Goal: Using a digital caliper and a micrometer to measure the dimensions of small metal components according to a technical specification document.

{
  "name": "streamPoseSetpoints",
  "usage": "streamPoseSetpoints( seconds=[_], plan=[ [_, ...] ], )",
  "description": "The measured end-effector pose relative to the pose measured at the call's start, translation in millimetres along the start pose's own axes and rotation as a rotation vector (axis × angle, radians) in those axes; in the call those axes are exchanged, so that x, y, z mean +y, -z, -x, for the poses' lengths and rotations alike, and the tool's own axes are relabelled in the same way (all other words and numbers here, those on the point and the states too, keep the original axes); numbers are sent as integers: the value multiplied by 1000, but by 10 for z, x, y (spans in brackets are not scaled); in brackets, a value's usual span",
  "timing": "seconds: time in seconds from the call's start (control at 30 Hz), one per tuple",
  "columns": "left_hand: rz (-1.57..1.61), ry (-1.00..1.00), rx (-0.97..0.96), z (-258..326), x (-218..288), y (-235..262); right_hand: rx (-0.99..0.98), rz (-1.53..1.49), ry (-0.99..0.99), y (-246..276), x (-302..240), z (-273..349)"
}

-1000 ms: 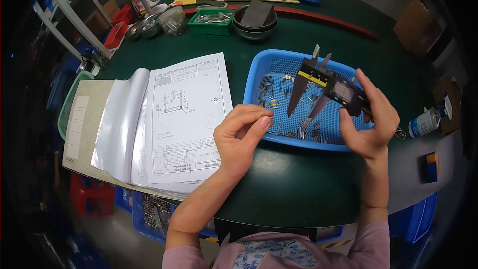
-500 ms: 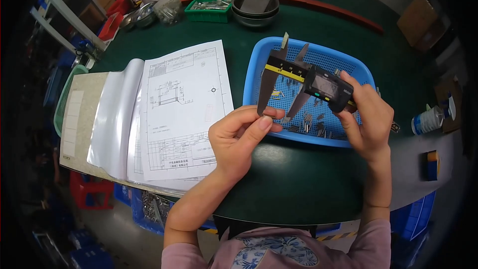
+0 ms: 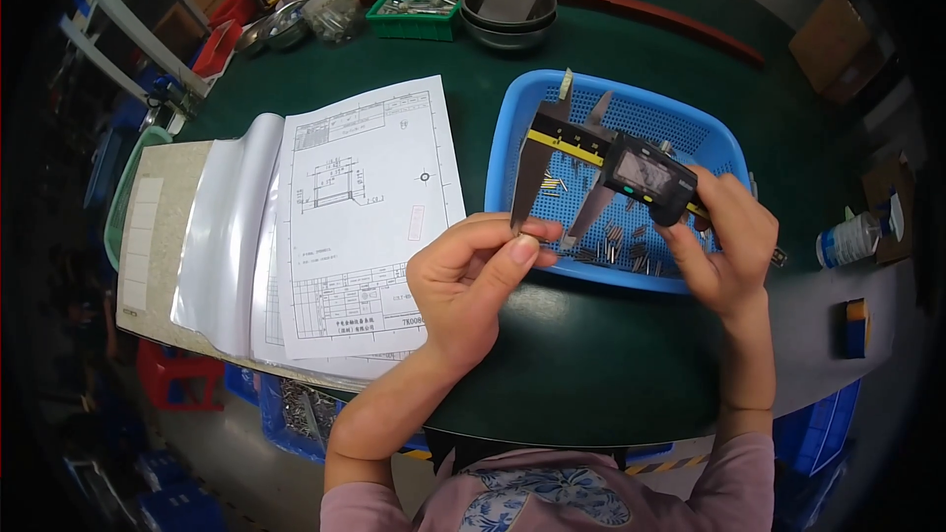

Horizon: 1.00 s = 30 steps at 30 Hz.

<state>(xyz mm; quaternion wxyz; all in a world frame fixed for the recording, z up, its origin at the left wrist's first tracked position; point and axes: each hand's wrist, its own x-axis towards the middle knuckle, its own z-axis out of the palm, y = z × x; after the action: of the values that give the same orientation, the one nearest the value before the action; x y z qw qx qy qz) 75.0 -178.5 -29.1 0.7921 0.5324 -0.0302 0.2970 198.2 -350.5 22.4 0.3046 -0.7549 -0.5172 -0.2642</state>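
Observation:
My right hand [image 3: 731,248] grips a black digital caliper [image 3: 645,175] by its display end, thumb below. The caliper's jaws are apart and point down toward my left hand [image 3: 458,286]. Thumb and fingers of that hand pinch a small, thin metal pin [image 3: 541,238], mostly covered by the fingertips. The pin lies between the jaw tips; whether both jaws touch it I cannot tell. Behind the caliper stands a blue perforated basket [image 3: 506,128], with several loose metal pins [image 3: 616,244] on its bottom.
Left of my hands, a drawing sheet [image 3: 379,153] lies on an open binder [image 3: 158,187] with plastic sleeves. A green tray [image 3: 414,28] of metal parts and stacked metal bowls [image 3: 507,37] stand at the back. A plastic bottle [image 3: 845,241] lies at the right.
My right index finger has drawn back along the caliper's display end. The caliper and my left hand's pinch stay nearly the same, with a slight shift of the whole view.

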Motion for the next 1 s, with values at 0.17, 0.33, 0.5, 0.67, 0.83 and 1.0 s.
streamPoseSetpoints(
  seconds=[0.17,0.33,0.5,0.67,0.83,1.0],
  plan=[
    [8,4,16,5,-7,-5,30,-5,-5,-4,14,11],
    [7,20,20,14,4,-16,43,19,-46,-9,12,14],
    [20,25,19,19,-10,-18,19,18,-104,5,8,34],
    [7,102,6,10,-45,-16,53,8,-114,-5,42,54],
    [-2,100,41,12,-43,-27,56,-14,-84,-42,100,92],
    [-9,116,81,6,-32,-30,44,31,-114,-27,61,79]
  ],
)
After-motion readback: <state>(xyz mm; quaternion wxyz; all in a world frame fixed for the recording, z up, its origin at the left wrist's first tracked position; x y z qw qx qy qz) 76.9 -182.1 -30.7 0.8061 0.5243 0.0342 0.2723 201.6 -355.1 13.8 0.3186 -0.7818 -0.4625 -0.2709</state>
